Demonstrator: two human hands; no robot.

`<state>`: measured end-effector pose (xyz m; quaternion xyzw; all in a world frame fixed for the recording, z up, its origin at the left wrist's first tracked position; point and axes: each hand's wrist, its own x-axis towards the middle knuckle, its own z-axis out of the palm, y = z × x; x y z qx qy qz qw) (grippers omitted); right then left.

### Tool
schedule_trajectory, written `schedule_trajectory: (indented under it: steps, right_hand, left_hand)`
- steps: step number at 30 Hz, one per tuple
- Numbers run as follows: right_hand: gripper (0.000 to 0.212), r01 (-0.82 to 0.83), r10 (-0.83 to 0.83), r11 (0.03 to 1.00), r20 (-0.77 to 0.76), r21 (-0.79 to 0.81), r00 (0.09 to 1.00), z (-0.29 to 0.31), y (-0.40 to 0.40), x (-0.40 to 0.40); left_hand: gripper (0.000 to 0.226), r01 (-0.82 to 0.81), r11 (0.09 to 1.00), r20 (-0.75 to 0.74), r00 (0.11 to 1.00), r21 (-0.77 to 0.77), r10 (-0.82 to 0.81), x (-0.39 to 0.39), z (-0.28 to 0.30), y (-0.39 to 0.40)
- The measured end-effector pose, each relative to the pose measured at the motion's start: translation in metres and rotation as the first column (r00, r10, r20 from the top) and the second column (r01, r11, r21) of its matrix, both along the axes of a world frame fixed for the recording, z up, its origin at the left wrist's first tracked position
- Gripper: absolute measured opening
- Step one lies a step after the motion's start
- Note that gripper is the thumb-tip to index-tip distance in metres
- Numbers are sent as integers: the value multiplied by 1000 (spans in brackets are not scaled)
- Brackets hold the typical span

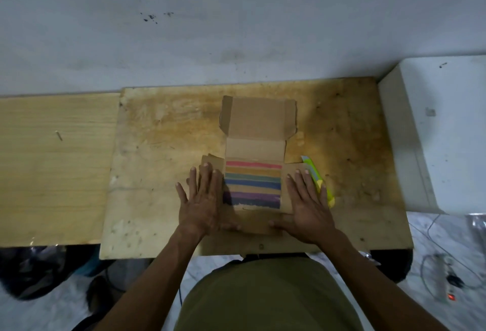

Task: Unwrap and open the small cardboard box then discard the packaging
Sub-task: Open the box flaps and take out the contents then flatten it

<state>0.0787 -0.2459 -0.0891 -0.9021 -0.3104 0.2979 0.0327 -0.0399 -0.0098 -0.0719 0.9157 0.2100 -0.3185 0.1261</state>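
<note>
Now the left hand [201, 199] lies flat, palm down and fingers spread, pressing the left side flap of the cardboard box [254, 173], gripping nothing; the right hand [306, 203] mirrors it on the right flap, also flat and unclenched, its thumb reaching inward along the near edge of the cardboard. Both forearms come in from the near edge of the tabletop [163, 146] and angle toward each other, wrists low. Between the hands the box lies opened out near the middle of the tabletop, slightly toward its near edge, its lid [259, 117] folded back toward the far edge and its base showing coloured stripes [253, 183]. The step in hand looks like flattening the opened box, and to do it well the pressure should stay even on both flaps so the creases give without tearing, with the palms sliding outward rather than lifting. A yellow-green utility knife [319, 180] lies just beside the right hand, partly under its fingers, so it is best moved aside before the cardboard is gathered for discarding.
</note>
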Motion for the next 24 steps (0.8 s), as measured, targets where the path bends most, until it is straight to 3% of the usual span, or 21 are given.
schedule_trajectory:
  steps: [3,9,20,24]
  right_hand:
    - [115,4,-4,1000,16,-28,1000,-4,0,-10]
    - [107,19,-18,1000,43,-24,999,-12,-2,-26]
    - [107,-58,60,997,28,-42,998,-18,-5,-1]
    - [95,-11,10,999,16,48,1000,-17,-2,2]
  left_hand:
    - [128,-49,999,-13,999,-23,49,-4,-1,-6]
    - [146,-123,992,32,992,-24,123,-18,-27,-17]
    - [133,-171,984,121,977,-59,177,-16,-34,-48]
    - [124,-242,966,152,955,-95,254,-10,-31,-43]
